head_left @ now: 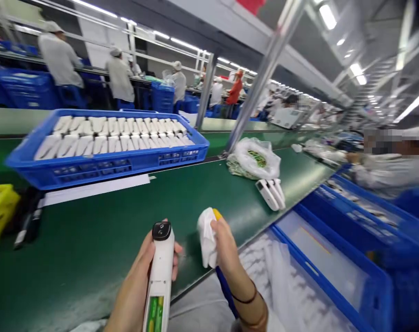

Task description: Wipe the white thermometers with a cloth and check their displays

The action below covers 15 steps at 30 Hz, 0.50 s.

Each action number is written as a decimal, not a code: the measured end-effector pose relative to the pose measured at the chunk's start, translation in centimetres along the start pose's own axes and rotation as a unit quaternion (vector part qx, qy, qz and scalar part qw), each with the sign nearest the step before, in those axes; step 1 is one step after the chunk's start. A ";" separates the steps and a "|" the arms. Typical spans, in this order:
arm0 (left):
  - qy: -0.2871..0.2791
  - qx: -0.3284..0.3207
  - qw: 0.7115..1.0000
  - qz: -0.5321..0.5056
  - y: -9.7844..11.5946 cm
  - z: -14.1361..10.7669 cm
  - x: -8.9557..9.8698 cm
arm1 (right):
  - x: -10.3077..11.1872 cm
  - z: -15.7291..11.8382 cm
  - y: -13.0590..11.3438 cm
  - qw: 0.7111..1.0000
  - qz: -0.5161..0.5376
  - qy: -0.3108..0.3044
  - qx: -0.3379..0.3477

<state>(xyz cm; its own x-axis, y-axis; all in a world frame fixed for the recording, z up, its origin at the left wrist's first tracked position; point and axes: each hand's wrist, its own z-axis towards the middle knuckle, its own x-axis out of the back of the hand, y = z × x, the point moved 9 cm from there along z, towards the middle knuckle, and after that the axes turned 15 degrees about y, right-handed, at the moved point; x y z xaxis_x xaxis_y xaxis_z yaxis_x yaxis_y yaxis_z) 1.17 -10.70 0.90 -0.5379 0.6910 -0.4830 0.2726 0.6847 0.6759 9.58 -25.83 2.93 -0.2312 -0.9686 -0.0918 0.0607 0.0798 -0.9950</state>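
My left hand (140, 267) is wrapped round a white handheld device (162, 263) with a glossy black end pointing away from me. An uncovered compartment near its lower end shows green batteries (156, 313). To the right, my right hand (226, 242) is closed on a crumpled white cloth (207, 237), with a small yellow patch at the fingertips that I cannot identify. Both hands are over the near edge of the green work surface (119, 230), apart from each other. Several similar white devices (272, 193) lie side by side farther right.
A blue crate (126, 168) holds rows of white devices. A clear bag (254, 159) contains thin green and yellow pieces. A yellow bin (2, 212) and pens (28, 223) lie left. Blue bins (333, 263) stand right, near a co-worker (392, 170). A metal post (261, 78) rises behind.
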 end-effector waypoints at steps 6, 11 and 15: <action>0.051 0.020 0.988 -0.146 0.8 0.1 1.1 | -3.3 -3.3 -4.4 0.990 0.052 -0.097 0.092; 0.033 0.115 0.967 -0.226 -0.7 -0.8 0.0 | -6.6 -8.8 -7.9 0.894 -0.065 -0.188 0.402; 0.018 0.071 0.977 -0.202 0.7 -1.1 -0.1 | -6.5 -12.3 -6.6 0.826 -0.062 -0.247 0.503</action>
<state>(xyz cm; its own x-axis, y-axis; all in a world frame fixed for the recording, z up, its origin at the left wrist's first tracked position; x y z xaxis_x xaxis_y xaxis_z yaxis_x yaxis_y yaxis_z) 0.53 -10.59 2.02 -0.6515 0.3516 -0.6723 0.1395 0.9265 0.3494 -1.25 -17.21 9.60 0.1139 -0.9521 0.2837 0.8998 -0.0222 -0.4358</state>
